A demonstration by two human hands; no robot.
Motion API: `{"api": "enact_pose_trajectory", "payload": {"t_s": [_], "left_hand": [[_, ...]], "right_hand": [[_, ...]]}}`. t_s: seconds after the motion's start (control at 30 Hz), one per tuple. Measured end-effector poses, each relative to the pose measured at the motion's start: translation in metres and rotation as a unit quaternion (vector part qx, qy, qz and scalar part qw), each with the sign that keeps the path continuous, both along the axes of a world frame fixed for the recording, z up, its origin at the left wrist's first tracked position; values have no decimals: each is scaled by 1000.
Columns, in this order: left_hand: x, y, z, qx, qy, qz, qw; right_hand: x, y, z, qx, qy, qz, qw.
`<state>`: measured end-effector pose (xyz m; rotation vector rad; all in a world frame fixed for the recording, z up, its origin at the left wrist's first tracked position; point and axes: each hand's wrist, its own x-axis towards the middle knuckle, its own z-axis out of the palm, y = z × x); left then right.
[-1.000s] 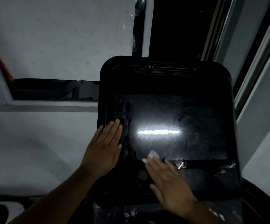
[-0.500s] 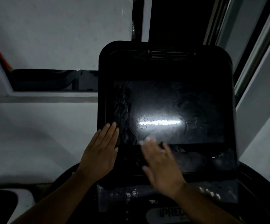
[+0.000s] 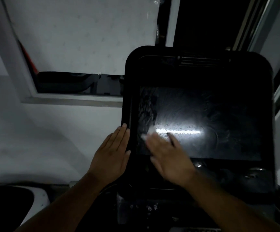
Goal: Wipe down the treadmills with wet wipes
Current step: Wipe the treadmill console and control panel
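White wipe (image 3: 145, 134) under right hand (image 3: 168, 157), black screen (image 3: 223, 111).

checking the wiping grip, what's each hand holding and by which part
The right hand presses a white wet wipe on the screen under its fingertips; only its far edge shows. The left hand holds nothing, resting flat on the console frame.

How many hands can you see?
2. The left hand rests flat on the left edge of the console; the right hand presses a white wipe against the screen.
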<state>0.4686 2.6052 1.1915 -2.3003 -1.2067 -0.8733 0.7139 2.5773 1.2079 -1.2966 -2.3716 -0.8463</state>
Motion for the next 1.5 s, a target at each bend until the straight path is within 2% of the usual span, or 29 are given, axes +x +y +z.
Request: {"api": "enact_pose_trajectory", "payload": {"t_s": [0.07,0.1,0.2,0.27,0.3,0.37,0.4,0.43,0.53,0.57,0.6,0.67,0.73,0.77,0.83,0.93,1.03,1.1,1.23,1.37,1.43,1.5], "left_hand": [[-3,4,6,-5,16,-5,1000],[-5,5,9,-7,20,-8,1000],[-9,13,18,-4,30,-13,999],[-10,16,22,1,39,-13,999],[-9,17,23,3,44,-12,999],[-8,20,26,1,43,-13,999],[-8,21,28,0,41,-14,999],[-7,24,31,2,40,-14,999],[-5,33,47,17,43,-10,999],[-4,36,51,19,45,-8,999],[-4,38,55,20,48,-6,999],[-2,43,61,19,52,-5,998],[-1,47,66,20,50,-5,999],[0,48,68,20,51,-3,999],[0,50,70,19,51,2,999],[1,50,69,11,47,0,999],[4,50,67,0,42,5,999],[4,48,68,-6,37,6,999],[2,40,58,-10,35,13,999],[-1,16,17,-18,18,-4,1000],[-4,3,0,-26,18,-8,999],[-5,-9,-12,-33,24,-10,999]], "right_hand": [[-13,17,29,-15,110,-66,992],[-22,19,30,-23,107,-59,992],[-21,7,3,-46,-31,65,996],[-1,20,20,-16,-47,64,997],[1,35,37,3,-9,23,1000],[-12,59,73,15,129,-61,990],[-23,62,79,11,167,-68,984],[-32,60,75,3,162,-49,986],[-22,39,43,-15,27,34,999],[-9,42,47,-4,14,34,999],[0,52,57,11,30,10,999],[0,80,95,28,133,-78,988],[-20,98,118,24,191,-112,975],[-33,96,114,23,183,-105,977],[-46,79,84,17,111,-55,992],[-16,58,62,11,50,-38,998],[-3,82,101,37,150,-130,979],[-19,90,113,29,175,-138,974],[-39,40,45,-7,67,-62,996],[-35,-29,-37,-45,-16,3,999],[-26,-48,-54,-36,-66,35,997],[-16,-50,-50,-29,-65,15,997]]}}
